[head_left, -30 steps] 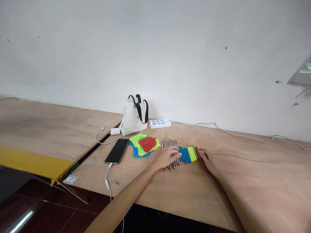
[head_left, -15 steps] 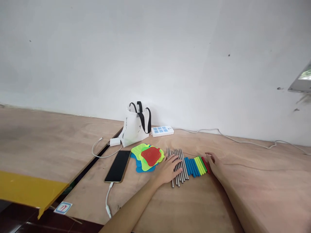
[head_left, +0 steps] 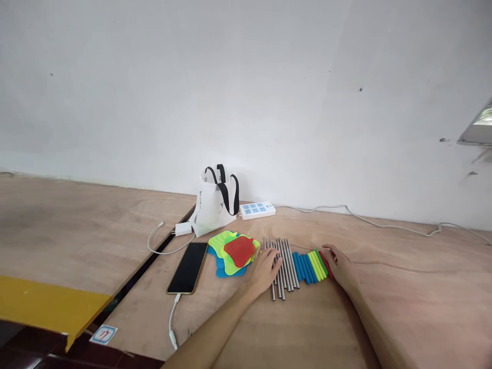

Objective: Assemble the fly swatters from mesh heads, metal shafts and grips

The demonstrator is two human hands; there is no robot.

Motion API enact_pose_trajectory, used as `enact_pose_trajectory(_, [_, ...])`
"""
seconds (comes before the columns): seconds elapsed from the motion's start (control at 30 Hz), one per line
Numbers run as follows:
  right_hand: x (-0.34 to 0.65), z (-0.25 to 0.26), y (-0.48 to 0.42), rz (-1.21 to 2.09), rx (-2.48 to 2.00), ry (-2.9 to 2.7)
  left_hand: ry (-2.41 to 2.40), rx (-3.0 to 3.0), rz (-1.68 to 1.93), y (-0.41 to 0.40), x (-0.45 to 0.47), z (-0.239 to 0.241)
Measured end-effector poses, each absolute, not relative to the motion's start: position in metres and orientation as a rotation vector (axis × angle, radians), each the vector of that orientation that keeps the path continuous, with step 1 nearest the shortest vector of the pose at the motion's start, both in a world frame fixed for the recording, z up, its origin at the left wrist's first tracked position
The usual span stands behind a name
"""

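Fingers (head_left: 271, 253) of the left hand (head_left: 263, 271) partly cover metal rods (head_left: 292, 264).

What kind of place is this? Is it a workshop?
Maybe a simple workroom, but I can't be sure. There's a plain wooden table against a white wall, a power strip, and metal rods laid side by side.

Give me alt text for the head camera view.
A person's left hand lies over metal rods, right hand at the red end of a row of coloured sticks, on a wooden table. Mesh pieces, a phone and a white bag sit to the left.
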State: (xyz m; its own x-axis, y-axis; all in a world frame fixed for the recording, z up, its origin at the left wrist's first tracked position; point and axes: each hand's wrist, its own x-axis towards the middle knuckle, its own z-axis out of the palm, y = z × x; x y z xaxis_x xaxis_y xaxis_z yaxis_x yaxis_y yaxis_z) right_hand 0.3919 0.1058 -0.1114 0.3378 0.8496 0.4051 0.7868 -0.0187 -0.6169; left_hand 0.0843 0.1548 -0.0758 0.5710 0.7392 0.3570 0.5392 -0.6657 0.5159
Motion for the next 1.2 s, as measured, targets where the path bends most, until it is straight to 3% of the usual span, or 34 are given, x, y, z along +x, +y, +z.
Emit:
enact_pose_trajectory(0.27, [0.369, -0.094, 0.096, -0.016, -1.647, -1.587, 1.029, 2.403, 0.889, 0.157, 0.082, -0.076])
enact_pose_trajectory(0.57, [0.274, -0.07, 0.068, -0.086, -1.192, -2.397, 1.08, 2.546, 0.886, 0.155, 0.077, -0.088])
enact_pose_trajectory(1.2, [0.27, -0.093, 0.077, -0.36, -1.201, -2.361, 1.092, 2.465, 0.893, 0.161, 0.073, -0.09])
